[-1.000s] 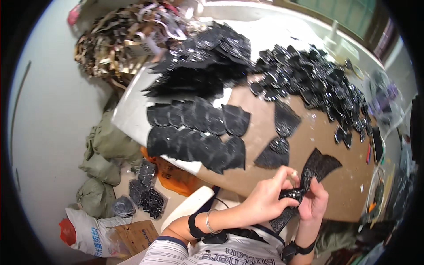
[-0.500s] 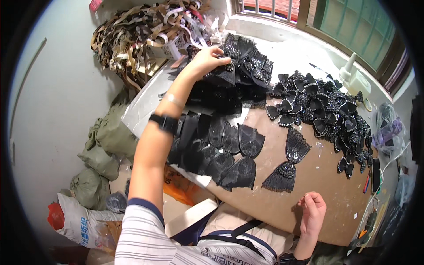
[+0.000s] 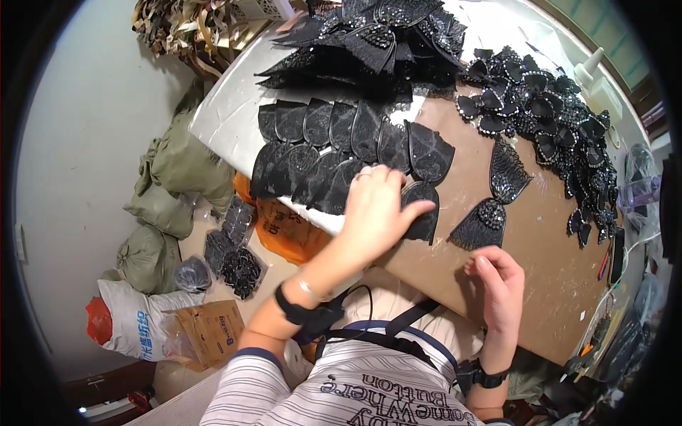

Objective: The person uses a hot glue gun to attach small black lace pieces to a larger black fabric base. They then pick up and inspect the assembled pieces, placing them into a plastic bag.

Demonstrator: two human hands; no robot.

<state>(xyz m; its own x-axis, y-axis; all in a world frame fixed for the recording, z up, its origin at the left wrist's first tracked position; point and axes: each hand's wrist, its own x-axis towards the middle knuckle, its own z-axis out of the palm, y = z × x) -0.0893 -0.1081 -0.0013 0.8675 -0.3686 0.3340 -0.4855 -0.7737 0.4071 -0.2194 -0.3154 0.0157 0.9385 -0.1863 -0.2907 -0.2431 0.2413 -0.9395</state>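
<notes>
Taking twelve as the far edge, the table has a glossy white top (image 3: pixel 229 128), with a smooth tan-brown covering (image 3: pixel 543 305) from three round to six. At nine lie two rows of overlapping black round-edged lace pieces (image 3: pixel 366 131); at eleven, a layered pile of black sequined lace (image 3: pixel 376 46); at two, a heap of black bows with glittering edges (image 3: pixel 554 128). Near the centre, toward five, sits a black bow-shaped lace piece with a beaded middle (image 3: pixel 508 170).
</notes>
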